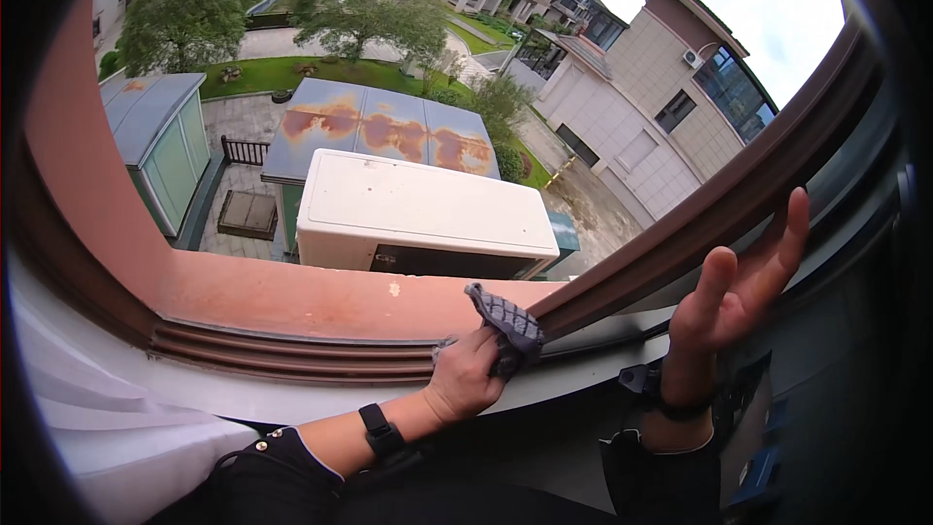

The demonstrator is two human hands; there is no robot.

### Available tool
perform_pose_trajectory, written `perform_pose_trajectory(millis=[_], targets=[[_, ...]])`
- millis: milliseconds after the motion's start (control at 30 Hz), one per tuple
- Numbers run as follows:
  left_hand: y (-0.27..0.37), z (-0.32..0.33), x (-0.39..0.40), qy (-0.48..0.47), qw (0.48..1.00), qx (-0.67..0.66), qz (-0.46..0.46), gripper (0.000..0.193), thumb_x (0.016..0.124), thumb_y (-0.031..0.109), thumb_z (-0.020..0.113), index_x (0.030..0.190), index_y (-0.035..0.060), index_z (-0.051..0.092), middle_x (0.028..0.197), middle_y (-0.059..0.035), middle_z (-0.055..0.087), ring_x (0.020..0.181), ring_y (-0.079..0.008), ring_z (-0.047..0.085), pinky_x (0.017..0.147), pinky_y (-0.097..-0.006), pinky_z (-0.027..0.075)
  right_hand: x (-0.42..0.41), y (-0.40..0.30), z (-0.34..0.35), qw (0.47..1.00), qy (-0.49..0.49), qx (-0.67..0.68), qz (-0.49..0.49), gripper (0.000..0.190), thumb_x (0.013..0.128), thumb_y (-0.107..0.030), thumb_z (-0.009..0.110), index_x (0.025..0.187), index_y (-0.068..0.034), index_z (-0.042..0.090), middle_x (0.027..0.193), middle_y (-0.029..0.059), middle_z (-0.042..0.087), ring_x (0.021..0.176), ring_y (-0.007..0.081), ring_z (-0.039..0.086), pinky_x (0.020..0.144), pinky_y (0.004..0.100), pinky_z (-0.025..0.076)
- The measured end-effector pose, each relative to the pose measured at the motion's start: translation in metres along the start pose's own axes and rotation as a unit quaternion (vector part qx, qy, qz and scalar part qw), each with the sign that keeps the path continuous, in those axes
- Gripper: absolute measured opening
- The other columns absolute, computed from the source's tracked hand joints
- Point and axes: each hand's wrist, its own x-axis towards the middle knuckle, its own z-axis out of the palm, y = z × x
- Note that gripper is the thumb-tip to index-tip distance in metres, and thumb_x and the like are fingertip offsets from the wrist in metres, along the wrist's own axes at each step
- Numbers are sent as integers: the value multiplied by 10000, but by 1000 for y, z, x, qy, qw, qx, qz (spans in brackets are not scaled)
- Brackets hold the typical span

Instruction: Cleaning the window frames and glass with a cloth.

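Observation:
My left hand [466,379] grips a bunched grey checked cloth [514,321] at the lower window track [291,354], beside the corner of the brown sliding sash frame [656,233]. Part of the cloth sticks up above my fingers. My right hand [736,299] is raised at the right, palm up with its fingers apart, and holds nothing. It is close to the sash and its glass; whether it touches them I cannot tell. Dark bands are around both wrists.
A reddish outer ledge [277,299] lies beyond the track, with a white air-conditioner outdoor unit [430,204] outside it. A white curtain [109,415] hangs at the lower left. Rusty-roofed structures, trees and buildings stand below and beyond.

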Motion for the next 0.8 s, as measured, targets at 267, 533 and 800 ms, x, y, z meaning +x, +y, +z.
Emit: perform_pose_trajectory(millis=[267,533,800], targets=[[-53,-22,-15,-172,963,-52,-201,136,736,99,589,740,-35,569,756,-252,628,754,-434,634,727,-491,516,-16,3,11,992,41,-116,23,552,987,-82,457,1508,-64,277,1470,151,406,1313,234,450,1037,310,442],[-7,-51,98,-58,922,-340,-176,259,819,-92,513,1046,-55,632,955,-82,674,865,-114,622,785,-266,516,-13,-2,11,983,73,-165,29,524,952,-165,495,1454,-50,398,1388,187,504,1235,270,528,968,340,496],[22,6,160,-88,901,-416,83,326,785,-42,566,1105,6,602,1040,-177,615,990,-383,582,901,-377,475,-6,-4,38,968,156,-190,43,496,947,-234,497,1341,67,471,1421,188,463,1271,269,496,1030,362,443]])
